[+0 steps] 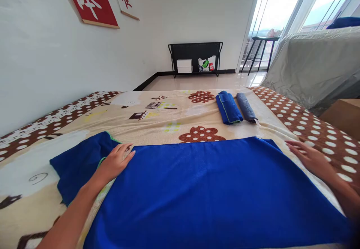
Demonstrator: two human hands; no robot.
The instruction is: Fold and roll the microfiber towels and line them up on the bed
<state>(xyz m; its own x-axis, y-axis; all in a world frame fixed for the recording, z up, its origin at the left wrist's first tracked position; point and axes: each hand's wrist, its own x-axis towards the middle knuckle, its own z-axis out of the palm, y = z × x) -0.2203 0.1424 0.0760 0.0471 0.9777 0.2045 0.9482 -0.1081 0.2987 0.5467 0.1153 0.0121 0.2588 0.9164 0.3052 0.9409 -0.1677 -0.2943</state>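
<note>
A large blue towel (202, 189) lies spread in front of me, its far edge nearly straight. My left hand (116, 162) rests at its far left corner, thumb and fingers apart, and seems to hold nothing. To the right of the towel, my right hand (311, 159) hovers over the bed with fingers stretched out, apart from the cloth. A smaller piece of dark blue cloth (81, 162) with green edging lies crumpled beside my left forearm. Farther off are a rolled blue towel (229, 106) with green trim and a rolled grey towel (246, 107).
Beneath everything is a beige patterned blanket (157, 129) with brown polka-dot borders. Beyond the bed stands a black rack (197, 50) against the wall. A plastic-covered piece of furniture (315, 61), a cardboard box (343, 117) and a black stool (260, 52) are at the right.
</note>
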